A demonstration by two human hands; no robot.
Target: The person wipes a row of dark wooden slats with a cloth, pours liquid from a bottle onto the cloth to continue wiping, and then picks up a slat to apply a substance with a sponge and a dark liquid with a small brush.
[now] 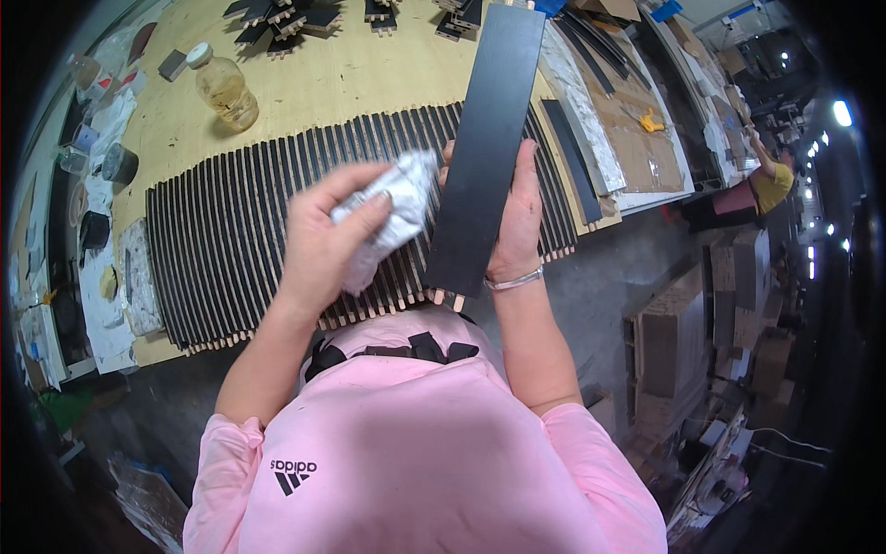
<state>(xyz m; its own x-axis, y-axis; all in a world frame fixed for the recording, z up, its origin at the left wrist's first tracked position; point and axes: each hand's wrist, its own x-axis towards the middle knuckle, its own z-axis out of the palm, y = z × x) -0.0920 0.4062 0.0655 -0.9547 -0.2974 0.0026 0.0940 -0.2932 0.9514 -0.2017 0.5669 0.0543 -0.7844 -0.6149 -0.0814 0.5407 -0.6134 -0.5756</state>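
My right hand [520,226] grips a long black board [487,138] from its right side, fingertips showing past its left edge. The board is tilted upright, with pale wooden dowels sticking out of its ends. In my left hand [323,226] is a crumpled whitish cloth [404,198], pinched between thumb and fingers. The cloth is just left of the board; whether they touch I cannot tell. Beneath both hands, a long row of black boards [231,222] stands packed on edge on the table, their dowels pointing toward me and away.
A clear bottle of yellowish liquid [224,88] stands behind the row. Stacked black pieces [281,23] lie at the table's far side. Cups and a dark jar [120,163] line the left. Right are a yellow-handled tool [651,120], cartons [669,342] and a person in yellow [771,185].
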